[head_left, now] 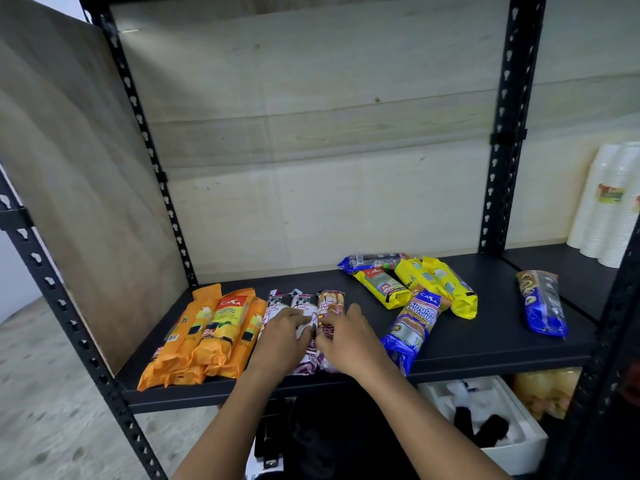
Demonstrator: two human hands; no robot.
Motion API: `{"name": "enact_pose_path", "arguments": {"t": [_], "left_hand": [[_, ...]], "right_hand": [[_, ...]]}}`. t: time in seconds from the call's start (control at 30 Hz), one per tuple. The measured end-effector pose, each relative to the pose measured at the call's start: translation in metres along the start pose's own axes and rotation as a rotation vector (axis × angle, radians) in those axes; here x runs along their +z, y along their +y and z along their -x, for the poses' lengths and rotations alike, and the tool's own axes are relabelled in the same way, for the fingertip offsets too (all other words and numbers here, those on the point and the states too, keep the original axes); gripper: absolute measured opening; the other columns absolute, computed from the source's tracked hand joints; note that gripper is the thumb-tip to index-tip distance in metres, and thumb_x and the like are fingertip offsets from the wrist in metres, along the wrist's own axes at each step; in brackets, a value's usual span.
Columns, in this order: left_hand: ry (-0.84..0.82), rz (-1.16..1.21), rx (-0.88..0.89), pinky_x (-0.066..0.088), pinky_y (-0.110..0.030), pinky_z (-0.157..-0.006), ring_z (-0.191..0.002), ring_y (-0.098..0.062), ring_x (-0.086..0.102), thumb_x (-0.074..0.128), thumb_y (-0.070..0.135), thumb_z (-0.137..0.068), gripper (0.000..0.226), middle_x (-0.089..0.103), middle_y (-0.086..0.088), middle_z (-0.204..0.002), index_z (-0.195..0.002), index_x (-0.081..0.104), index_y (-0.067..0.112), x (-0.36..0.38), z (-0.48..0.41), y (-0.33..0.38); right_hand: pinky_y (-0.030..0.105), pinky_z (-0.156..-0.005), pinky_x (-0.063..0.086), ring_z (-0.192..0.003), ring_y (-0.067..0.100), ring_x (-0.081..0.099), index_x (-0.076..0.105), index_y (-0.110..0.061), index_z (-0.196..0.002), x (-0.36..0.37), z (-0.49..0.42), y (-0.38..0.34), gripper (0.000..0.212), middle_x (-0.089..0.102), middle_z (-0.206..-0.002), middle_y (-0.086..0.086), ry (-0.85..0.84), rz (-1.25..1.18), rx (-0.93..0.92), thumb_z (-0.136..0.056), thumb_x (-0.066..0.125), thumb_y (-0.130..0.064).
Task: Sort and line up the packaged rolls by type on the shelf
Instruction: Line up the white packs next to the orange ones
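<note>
Several orange packaged rolls (207, 336) lie side by side at the left of the dark shelf (485, 337). Beside them lie three white-and-maroon drawstring-bag rolls (304, 304) in a row. My left hand (282, 336) rests on the middle one and my right hand (348, 336) on the right one, fingers curled over the packs. Three yellow rolls (436, 285) lie loosely at the back right, with a blue roll (372, 260) behind them. Another blue roll (414, 327) lies at an angle by the front edge, and a third blue roll (542, 303) at the far right.
Black perforated uprights (507, 133) frame the shelf, with wood-look panels behind and to the left. Stacks of white cups (609, 206) stand on the neighbouring shelf at right. Below, a white foam box (502, 420) and a yellowish bag (545, 389) sit under the shelf.
</note>
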State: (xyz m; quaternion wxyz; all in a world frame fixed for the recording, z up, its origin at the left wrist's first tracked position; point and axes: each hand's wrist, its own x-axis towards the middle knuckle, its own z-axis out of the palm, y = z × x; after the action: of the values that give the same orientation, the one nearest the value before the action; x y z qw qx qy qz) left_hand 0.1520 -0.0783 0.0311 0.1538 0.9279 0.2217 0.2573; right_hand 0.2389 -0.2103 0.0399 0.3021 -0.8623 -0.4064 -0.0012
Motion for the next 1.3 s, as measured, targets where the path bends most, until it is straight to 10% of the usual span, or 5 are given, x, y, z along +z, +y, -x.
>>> {"name": "enact_pose_path", "arguments": {"t": [0.3, 0.77, 1.0, 1.3], "left_hand": [[0.01, 0.009, 0.007, 0.04, -0.02, -0.087, -0.114, -0.012, 0.053, 0.054, 0.032, -0.097, 0.03, 0.056, 0.001, -0.131, -0.121, 0.068, 0.02, -0.002, -0.002, 0.002], [0.048, 0.174, 0.224, 0.041, -0.024, -0.09, -0.107, -0.009, 0.054, 0.058, 0.034, -0.092, 0.021, 0.062, 0.006, -0.11, -0.105, 0.072, 0.026, 0.032, -0.032, 0.08], [-0.209, 0.026, 0.134, 0.045, -0.043, -0.1, -0.123, -0.026, 0.049, 0.06, 0.041, -0.091, 0.05, 0.035, -0.003, -0.144, -0.138, 0.048, 0.026, 0.063, -0.074, 0.114], [-0.295, 0.087, 0.189, 0.036, -0.031, -0.108, -0.133, -0.019, 0.043, 0.071, 0.025, -0.083, 0.063, 0.032, 0.0, -0.147, -0.141, 0.048, 0.025, 0.096, -0.112, 0.116]], "right_hand": [[0.036, -0.082, 0.05, -0.105, 0.028, 0.058, 0.058, -0.031, -0.129, -0.014, -0.001, 0.005, 0.05, 0.05, -0.117, 0.009, -0.031, 0.008, -0.001, -0.09, 0.048, -0.06], [0.037, -0.08, 0.05, -0.112, 0.021, 0.048, 0.066, -0.029, -0.115, -0.093, 0.019, 0.122, 0.026, 0.055, -0.11, -0.001, 0.464, 0.013, 0.11, -0.091, 0.06, -0.039], [0.042, -0.093, 0.047, -0.119, 0.028, 0.041, 0.053, -0.027, -0.135, -0.117, -0.004, 0.177, 0.046, 0.044, -0.128, 0.004, 0.334, 0.13, 0.23, -0.092, 0.058, -0.041], [0.041, -0.094, 0.048, -0.121, 0.03, 0.048, 0.043, -0.036, -0.142, -0.138, -0.061, 0.196, 0.049, 0.033, -0.143, 0.005, -0.043, 0.202, 0.295, -0.094, 0.051, -0.039]]}}
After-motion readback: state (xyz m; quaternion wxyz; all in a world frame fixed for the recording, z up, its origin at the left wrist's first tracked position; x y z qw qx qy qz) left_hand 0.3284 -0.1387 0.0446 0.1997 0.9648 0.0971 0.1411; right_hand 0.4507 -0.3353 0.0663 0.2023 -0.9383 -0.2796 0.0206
